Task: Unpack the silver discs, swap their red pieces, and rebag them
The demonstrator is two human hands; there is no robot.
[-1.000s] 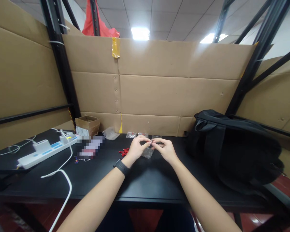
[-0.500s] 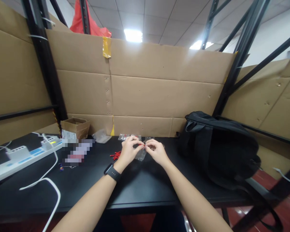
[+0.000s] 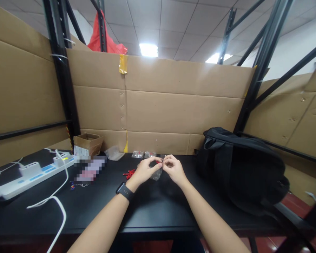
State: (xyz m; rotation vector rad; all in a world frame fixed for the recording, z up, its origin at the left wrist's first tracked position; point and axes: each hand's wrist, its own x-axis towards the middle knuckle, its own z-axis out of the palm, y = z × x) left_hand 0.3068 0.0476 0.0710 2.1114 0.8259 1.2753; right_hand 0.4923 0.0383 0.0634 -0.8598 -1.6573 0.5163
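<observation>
Black table across lower frame: white power strip with looping white cable at left, small open cardboard box behind it at the black rack post, black backpack at right, cardboard wall behind, red bag at upper left.

No text can be read anywhere. The white label on the small box, left of centre, has print too small to make out. The blue patches on the power strip, lower left, are illegible. The clear bag at centre shows no legible print.
</observation>
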